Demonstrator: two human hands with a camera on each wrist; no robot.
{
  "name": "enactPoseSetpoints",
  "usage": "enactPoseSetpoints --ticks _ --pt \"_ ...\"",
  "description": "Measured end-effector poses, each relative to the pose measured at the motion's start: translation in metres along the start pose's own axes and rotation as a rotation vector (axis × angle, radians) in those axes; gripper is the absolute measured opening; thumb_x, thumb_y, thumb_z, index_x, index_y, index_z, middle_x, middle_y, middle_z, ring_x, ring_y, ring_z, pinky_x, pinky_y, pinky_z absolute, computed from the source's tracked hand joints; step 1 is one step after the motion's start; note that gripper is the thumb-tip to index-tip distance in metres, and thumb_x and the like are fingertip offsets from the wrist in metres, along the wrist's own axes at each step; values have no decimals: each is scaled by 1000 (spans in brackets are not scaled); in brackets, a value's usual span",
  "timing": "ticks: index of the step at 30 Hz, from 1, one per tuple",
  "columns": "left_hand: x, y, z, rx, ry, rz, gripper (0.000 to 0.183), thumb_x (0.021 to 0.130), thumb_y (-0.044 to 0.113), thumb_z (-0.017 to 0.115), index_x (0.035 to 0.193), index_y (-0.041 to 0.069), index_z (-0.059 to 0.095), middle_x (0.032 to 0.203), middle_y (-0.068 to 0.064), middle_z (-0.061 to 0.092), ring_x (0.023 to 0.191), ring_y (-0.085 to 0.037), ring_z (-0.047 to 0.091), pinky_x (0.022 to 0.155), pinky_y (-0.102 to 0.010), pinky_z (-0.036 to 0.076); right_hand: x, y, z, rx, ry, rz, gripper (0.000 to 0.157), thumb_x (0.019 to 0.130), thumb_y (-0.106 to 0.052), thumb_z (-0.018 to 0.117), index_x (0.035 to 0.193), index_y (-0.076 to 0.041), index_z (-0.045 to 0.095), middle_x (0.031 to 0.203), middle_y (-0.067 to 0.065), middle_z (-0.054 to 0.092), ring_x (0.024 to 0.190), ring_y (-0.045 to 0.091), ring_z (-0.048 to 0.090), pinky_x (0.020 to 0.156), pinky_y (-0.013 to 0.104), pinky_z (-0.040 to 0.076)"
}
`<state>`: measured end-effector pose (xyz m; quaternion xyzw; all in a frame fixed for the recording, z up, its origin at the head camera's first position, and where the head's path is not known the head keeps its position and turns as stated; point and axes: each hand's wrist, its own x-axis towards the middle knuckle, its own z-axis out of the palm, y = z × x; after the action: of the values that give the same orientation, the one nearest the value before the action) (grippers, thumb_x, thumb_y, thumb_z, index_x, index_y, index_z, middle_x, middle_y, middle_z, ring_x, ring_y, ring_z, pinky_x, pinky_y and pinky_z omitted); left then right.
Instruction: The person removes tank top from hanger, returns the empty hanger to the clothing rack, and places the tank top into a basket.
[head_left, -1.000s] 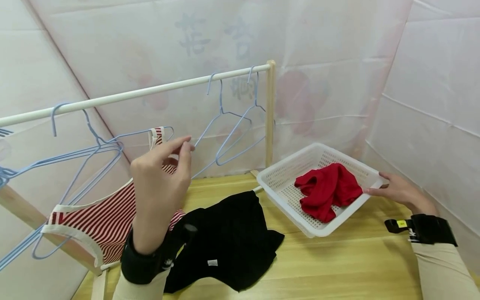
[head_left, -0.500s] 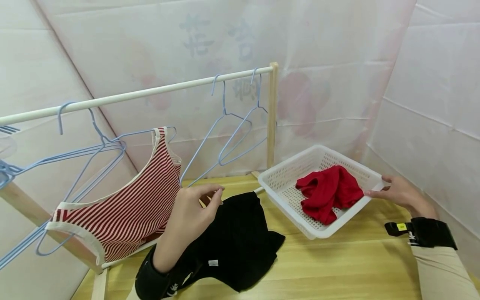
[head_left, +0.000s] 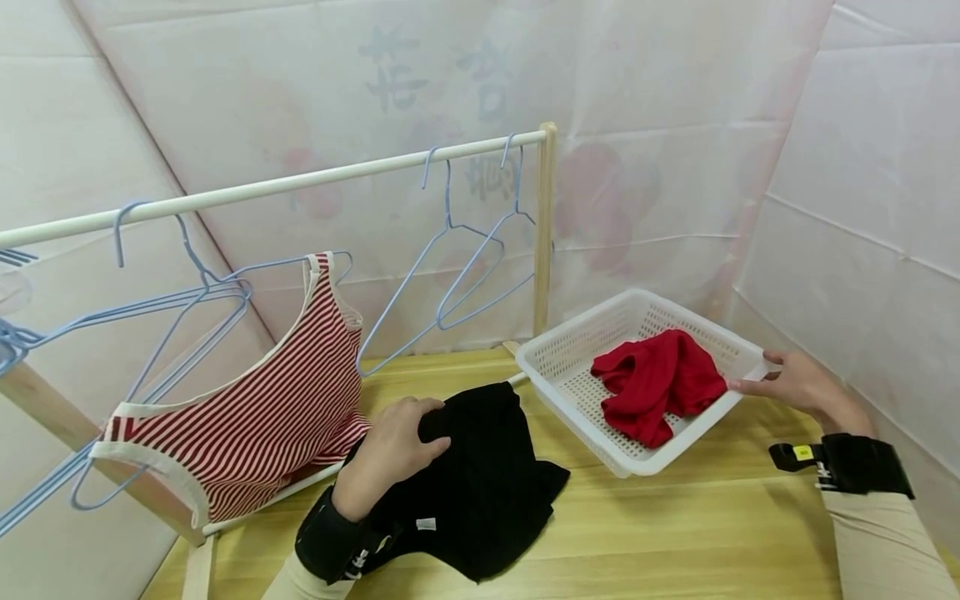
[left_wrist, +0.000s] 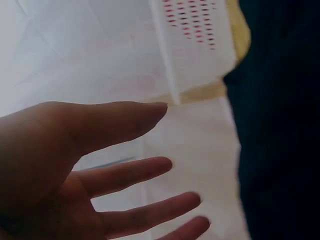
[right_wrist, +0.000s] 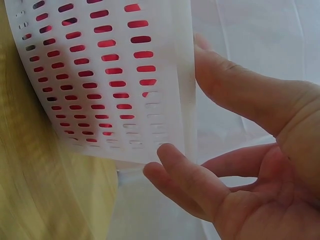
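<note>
My left hand [head_left: 393, 446] hovers over a black garment [head_left: 480, 492] spread on the table; a small white label shows on the cloth. In the left wrist view the fingers [left_wrist: 150, 212] are spread and relaxed with nothing between them, and the dark cloth lies beyond their tips. My right hand [head_left: 802, 387] grips the rim of a white perforated plastic basket [head_left: 573, 433] at its right corner, thumb over the edge and fingers beneath, as the right wrist view shows. A crumpled red garment [head_left: 660, 383] lies inside the basket. The basket looks tilted.
A clothes rack with a white rail [head_left: 300, 183] stands behind. A red-and-white striped tank top [head_left: 277, 417] hangs at left on a blue wire hanger [head_left: 202, 271]. Other blue hangers [head_left: 408, 279] hang near the right post [head_left: 545, 233]. White fabric walls [head_left: 870, 192] enclose the table [head_left: 637, 542].
My left hand has come down and right from beside the striped tank top to over the black garment, its pinched fingers opening. The right hand and basket have stayed nearly still.
</note>
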<state>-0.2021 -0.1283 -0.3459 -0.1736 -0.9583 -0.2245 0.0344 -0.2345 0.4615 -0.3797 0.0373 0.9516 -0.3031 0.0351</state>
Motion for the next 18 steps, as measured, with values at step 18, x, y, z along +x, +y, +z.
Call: enactPoseSetpoints --ticks 18 --pt "26 -24 30 99 -264 -69 106 61 30 101 154 30 49 153 -28 38 124 -51 52 81 -59 52 0 -2 -3 -18 -9 11 112 95 -51 70 148 29 12 139 50 44 115 49 57 85 51 50"
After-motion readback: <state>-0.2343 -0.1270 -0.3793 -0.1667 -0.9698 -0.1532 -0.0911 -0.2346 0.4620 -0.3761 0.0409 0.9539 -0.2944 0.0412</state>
